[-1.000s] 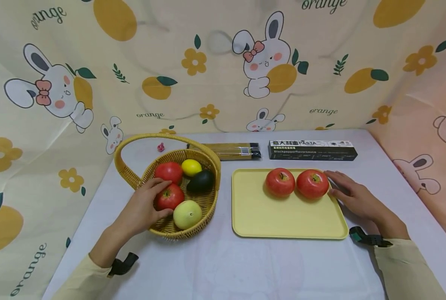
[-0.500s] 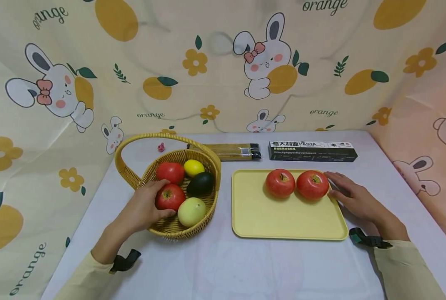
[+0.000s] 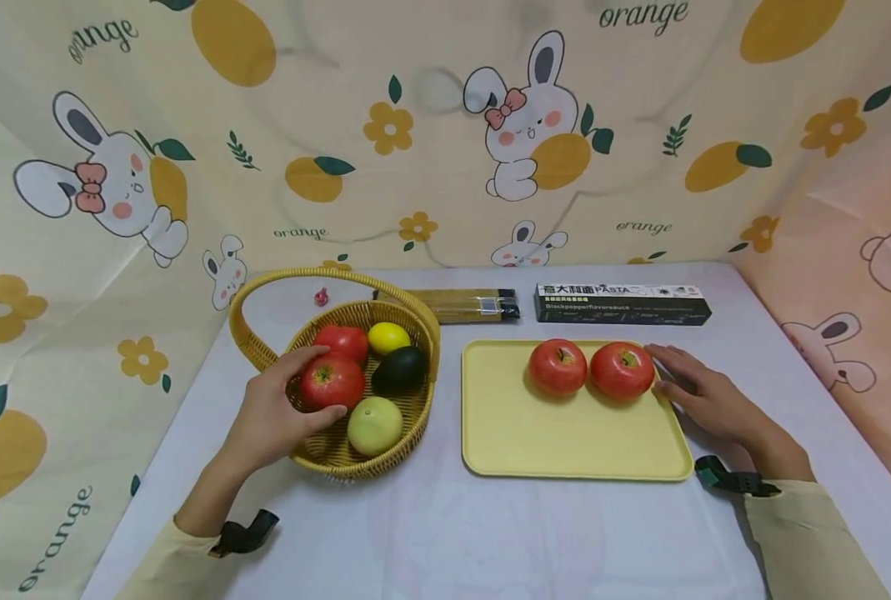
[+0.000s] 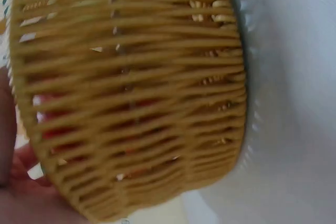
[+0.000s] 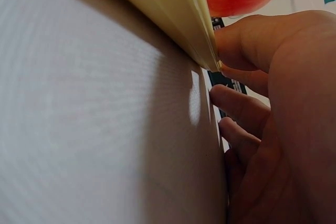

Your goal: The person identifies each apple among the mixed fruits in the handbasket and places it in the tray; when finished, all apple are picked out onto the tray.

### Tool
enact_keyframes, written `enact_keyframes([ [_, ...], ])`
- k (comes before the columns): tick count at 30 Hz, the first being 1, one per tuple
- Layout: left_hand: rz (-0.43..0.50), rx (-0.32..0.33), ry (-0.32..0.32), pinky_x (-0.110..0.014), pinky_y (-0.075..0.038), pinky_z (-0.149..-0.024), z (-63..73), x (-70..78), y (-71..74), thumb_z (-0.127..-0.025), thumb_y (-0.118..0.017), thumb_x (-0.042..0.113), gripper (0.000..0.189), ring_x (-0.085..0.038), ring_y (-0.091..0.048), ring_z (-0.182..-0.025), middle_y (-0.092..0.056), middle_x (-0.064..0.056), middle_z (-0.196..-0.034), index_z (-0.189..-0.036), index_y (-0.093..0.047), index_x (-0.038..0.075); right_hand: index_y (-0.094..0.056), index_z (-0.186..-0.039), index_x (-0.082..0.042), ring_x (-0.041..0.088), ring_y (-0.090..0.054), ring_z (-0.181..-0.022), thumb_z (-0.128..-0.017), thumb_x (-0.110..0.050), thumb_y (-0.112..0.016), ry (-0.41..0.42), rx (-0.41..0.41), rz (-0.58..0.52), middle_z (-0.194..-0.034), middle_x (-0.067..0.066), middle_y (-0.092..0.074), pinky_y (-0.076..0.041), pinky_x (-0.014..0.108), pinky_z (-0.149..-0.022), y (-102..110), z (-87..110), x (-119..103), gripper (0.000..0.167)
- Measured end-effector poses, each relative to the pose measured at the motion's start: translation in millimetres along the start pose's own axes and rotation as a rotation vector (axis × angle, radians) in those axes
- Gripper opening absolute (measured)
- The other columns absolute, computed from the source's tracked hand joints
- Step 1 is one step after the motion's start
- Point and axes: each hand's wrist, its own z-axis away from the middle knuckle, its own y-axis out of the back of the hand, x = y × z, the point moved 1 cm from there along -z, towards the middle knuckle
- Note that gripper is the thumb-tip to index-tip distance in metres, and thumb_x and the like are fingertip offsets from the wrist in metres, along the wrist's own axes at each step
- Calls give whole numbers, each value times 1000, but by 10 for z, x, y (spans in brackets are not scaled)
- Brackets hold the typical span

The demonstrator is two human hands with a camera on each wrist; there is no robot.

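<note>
At the left side of the wicker basket (image 3: 417,404), the left hand (image 3: 268,412) holds a red apple (image 3: 332,382) between thumb and fingers, over the basket's near-left part. Compared with half a second ago, the apple sits a little further left and looks larger from the head camera, covering more of the rear red fruit (image 3: 346,337), while the pale green fruit (image 3: 375,426) has rolled back slightly. Judging by this, the apple has been lifted off its place among the fruit and the grasp is holding, though how high it hangs is hard to tell; the left wrist view shows mostly blurred weave. Further right inside the basket lie the lemon (image 3: 389,338) and the dark avocado (image 3: 400,372). Well to the basket's right, the right hand (image 3: 703,400) grasps no fruit: its fingers lie loosely extended at the far edge of a yellow tray (image 3: 558,446), next to the right tray apple (image 3: 622,371), with the left tray apple (image 3: 558,367) on the basket's side of it. Behind the basket rest a pasta packet (image 3: 456,306) and a small pink item (image 3: 321,297); a black pasta box (image 3: 623,307) stands further right on the tabletop (image 3: 430,533).
</note>
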Motion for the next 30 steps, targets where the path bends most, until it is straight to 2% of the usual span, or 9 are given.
enact_keyframes([
  [2,63,12,2,-58,-63,-102,28,-16,27,-84,-98,25,83,-38,-63,-134,-62,-14,-154,-156,-57,14,-27,-175,-19,65,-21,-158,-111,-44,-61,-3,-1,0,-176,33,-24,-28,90,-112,-6,5,6,77],
  [5,138,5,25,-41,-63,-104,65,-9,49,-87,-96,26,84,-38,-64,-136,-61,-14,-155,-160,-55,16,-27,-175,-19,65,-21,-157,-112,-44,-61,-3,-3,1,-176,33,-24,-27,91,-112,-11,13,16,77],
  [8,216,-3,34,-21,-57,-103,77,48,62,-88,-95,24,84,-40,-63,-139,-60,-15,-156,-161,-54,15,-27,-175,-19,65,-21,-157,-112,-44,-61,-2,-3,1,-176,33,-24,-27,91,-112,-15,19,22,77],
  [10,290,-14,24,-15,-54,-102,69,120,65,-87,-95,19,84,-40,-62,-140,-59,-14,-157,-160,-55,13,-27,-175,-18,65,-21,-157,-111,-44,-61,1,-1,3,-175,33,-24,-27,91,-112,-18,20,26,77],
  [14,392,-57,-26,-20,-56,-105,30,333,38,-86,-95,13,80,-36,-62,-140,-59,-10,-157,-157,-59,15,-27,-175,-18,65,-21,-158,-111,-43,-61,4,5,8,-175,34,-24,-27,91,-112,-20,24,34,77],
  [19,425,-121,-130,-33,-63,-102,-10,650,-63,-81,-98,13,79,-32,-69,-130,-63,-8,-151,-152,-64,18,-27,-175,-20,65,-21,-158,-112,-42,-61,13,11,0,-175,33,-25,-27,91,-112,-14,24,36,76],
  [25,505,-252,-261,-38,-63,-103,-100,1036,-290,-79,-99,12,81,-27,-71,-128,-69,-5,-146,-152,-64,15,-27,-175,-19,65,-22,-157,-112,-42,-61,9,12,6,-175,33,-25,-27,90,-113,-11,18,39,75],
  [30,515,-336,-312,-37,-64,-103,-197,1275,-523,-80,-98,16,81,-19,-70,-129,-70,0,-146,-153,-63,16,-28,-175,-20,64,-23,-158,-111,-44,-61,2,7,6,-176,32,-25,-28,90,-113,-9,1,30,76],
])
